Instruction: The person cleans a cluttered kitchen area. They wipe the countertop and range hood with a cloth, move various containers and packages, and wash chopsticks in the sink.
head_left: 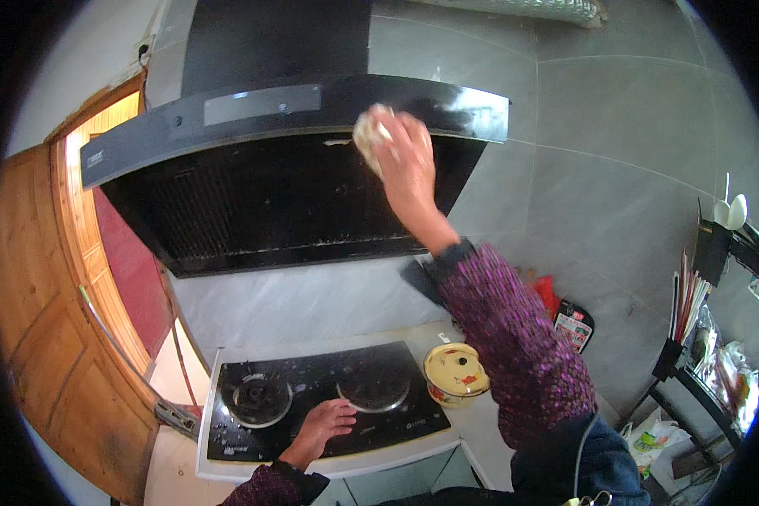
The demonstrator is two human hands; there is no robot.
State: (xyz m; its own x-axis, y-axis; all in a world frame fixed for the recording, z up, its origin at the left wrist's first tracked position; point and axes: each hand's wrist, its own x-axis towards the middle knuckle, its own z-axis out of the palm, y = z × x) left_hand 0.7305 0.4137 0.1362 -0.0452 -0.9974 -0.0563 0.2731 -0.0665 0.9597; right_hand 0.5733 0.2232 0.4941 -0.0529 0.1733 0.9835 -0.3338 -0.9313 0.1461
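up at the front of the range hood (pixel 291 198), my right hand (pixel 407 164) grips a pale cloth (pixel 368 137); my left hand (pixel 323 424), fingers loosely spread, is over the stove (pixel 413 419). i'd press the cloth flat, using slow, even strokes.

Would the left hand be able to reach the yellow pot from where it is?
Probably yes: the left hand looks empty, and only the flat black stove top seems to lie between it and the yellow pot, whose lid looks uncovered.
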